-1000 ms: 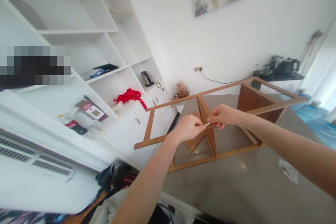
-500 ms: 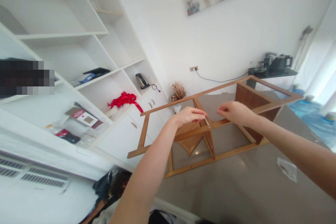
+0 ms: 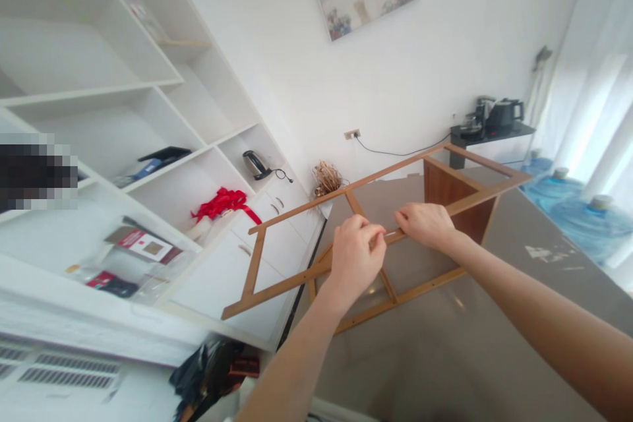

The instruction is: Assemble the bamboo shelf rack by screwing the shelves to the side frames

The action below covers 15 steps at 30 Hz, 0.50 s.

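My left hand (image 3: 359,247) is closed in a pinch above the near upper rail of a wooden frame (image 3: 281,288). A thin silvery metal rod (image 3: 390,233) sticks out from its fingertips along the rail, pointing toward my right hand. My right hand (image 3: 426,223) is also closed, its thumb and fingers bent down at the same rail, just right of the rod's end. Whatever lies inside those right fingers is hidden. The frame rests on its side on a grey table (image 3: 425,349), with brown panels (image 3: 472,221) at its right end.
White shelves and cupboards (image 3: 271,247) stand on the left, holding a kettle (image 3: 256,165) and red ribbon (image 3: 222,203). Large blue water bottles (image 3: 601,217) are at the right beyond the table edge. A coffee maker (image 3: 482,115) sits on a black-topped cabinet at the back.
Both hands have come closer together at the rail. The rod, hanging down from my left hand before, now lies nearly level between the hands. My view has shifted to the right.
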Tool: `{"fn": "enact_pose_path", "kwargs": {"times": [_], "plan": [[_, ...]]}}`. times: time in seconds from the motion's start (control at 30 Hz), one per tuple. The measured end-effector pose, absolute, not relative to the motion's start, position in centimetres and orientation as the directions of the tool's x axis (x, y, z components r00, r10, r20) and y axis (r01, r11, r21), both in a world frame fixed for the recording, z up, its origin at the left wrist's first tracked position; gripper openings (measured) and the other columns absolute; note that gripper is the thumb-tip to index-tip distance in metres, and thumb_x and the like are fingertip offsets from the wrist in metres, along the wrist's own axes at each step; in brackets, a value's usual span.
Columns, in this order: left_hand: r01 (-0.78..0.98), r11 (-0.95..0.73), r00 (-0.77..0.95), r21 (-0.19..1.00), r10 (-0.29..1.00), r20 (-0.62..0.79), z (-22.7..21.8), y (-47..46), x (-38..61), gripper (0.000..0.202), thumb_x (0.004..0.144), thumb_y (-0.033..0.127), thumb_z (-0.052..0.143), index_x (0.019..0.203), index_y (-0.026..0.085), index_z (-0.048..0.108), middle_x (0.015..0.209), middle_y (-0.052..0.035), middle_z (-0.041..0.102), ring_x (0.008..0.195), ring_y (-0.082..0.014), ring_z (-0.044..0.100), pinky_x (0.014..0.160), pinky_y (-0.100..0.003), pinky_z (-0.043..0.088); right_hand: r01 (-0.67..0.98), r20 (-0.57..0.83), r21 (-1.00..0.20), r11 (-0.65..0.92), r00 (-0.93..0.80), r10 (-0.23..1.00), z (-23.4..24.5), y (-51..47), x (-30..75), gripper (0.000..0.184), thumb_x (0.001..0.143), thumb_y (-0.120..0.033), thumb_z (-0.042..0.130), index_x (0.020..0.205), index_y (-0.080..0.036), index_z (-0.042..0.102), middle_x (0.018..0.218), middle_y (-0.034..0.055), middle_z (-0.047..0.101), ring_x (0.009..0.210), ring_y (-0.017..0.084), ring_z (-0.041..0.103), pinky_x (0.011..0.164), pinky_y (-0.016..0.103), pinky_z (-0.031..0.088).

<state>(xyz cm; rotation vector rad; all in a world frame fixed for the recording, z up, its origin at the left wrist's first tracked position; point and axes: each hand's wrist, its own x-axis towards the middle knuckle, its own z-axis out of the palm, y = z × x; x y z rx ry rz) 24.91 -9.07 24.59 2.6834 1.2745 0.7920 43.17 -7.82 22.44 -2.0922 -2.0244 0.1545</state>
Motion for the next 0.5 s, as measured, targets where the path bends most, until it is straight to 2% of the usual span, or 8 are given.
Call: {"fn": "enact_pose_path", "kwargs": {"times": [0.1, 0.23, 0.3, 0.4, 0.5], "plan": [[0.717, -0.668, 0.551, 0.198, 0.718, 0.426, 24.4, -11.1, 24.5, 0.026, 0.092, 0.033, 0.049, 0.096, 0.026, 0.074, 0.086, -0.0049, 0.063, 0.090, -0.0193, 0.059, 0.084, -0.035, 0.040, 0.975, 0.113, -0.218, -0.048, 0.074, 0.991, 22.4, -7.8, 43.2, 0.048, 0.095, -0.036, 0.031, 0.093, -0.017, 0.075, 0.101, 0.0153, 0.074, 0.091, 0.026, 0.069, 0.073, 0.032, 0.047], [0.738, -0.627, 0.515, 0.249, 0.762, 0.391, 23.9, -12.3, 23.6, 0.029, 0.093, 0.041, 0.050, 0.089, 0.024, 0.073, 0.079, -0.0036, 0.065, 0.085, -0.0184, 0.060, 0.084, -0.036, 0.038, 0.979, 0.142, -0.200, -0.045, 0.074, 0.987, 22.3, -7.8, 43.2, 0.048, 0.095, -0.034, 0.030, 0.089, -0.017, 0.075, 0.099, 0.0135, 0.075, 0.089, 0.025, 0.070, 0.071, 0.030, 0.047], [0.745, -0.600, 0.479, 0.292, 0.786, 0.392, 23.6, -12.2, 22.8, 0.024, 0.092, 0.035, 0.053, 0.086, 0.023, 0.072, 0.079, -0.0028, 0.067, 0.083, -0.0176, 0.061, 0.084, -0.036, 0.038, 0.981, 0.160, -0.190, -0.041, 0.072, 0.984, 22.1, -7.9, 43.2, 0.048, 0.095, -0.033, 0.030, 0.087, -0.017, 0.075, 0.097, 0.0123, 0.075, 0.087, 0.024, 0.070, 0.069, 0.029, 0.046], [0.735, -0.592, 0.448, 0.331, 0.790, 0.419, 23.1, -11.5, 21.6, 0.018, 0.091, 0.022, 0.054, 0.093, 0.023, 0.071, 0.087, -0.0023, 0.071, 0.088, -0.0177, 0.062, 0.086, -0.036, 0.038, 0.984, 0.190, -0.176, -0.037, 0.071, 0.979, 21.9, -7.9, 43.2, 0.048, 0.095, -0.033, 0.030, 0.085, -0.017, 0.074, 0.095, 0.0105, 0.075, 0.086, 0.024, 0.070, 0.065, 0.028, 0.044], [0.740, -0.589, 0.440, 0.325, 0.789, 0.429, 23.1, -10.2, 20.7, 0.016, 0.087, 0.017, 0.058, 0.095, 0.023, 0.071, 0.088, -0.0018, 0.072, 0.088, -0.0186, 0.062, 0.086, -0.037, 0.039, 0.985, 0.214, -0.164, -0.047, 0.082, 0.973, 21.6, -7.8, 43.1, 0.048, 0.095, -0.033, 0.030, 0.083, -0.017, 0.074, 0.093, 0.0099, 0.075, 0.084, 0.024, 0.070, 0.063, 0.028, 0.043]]}}
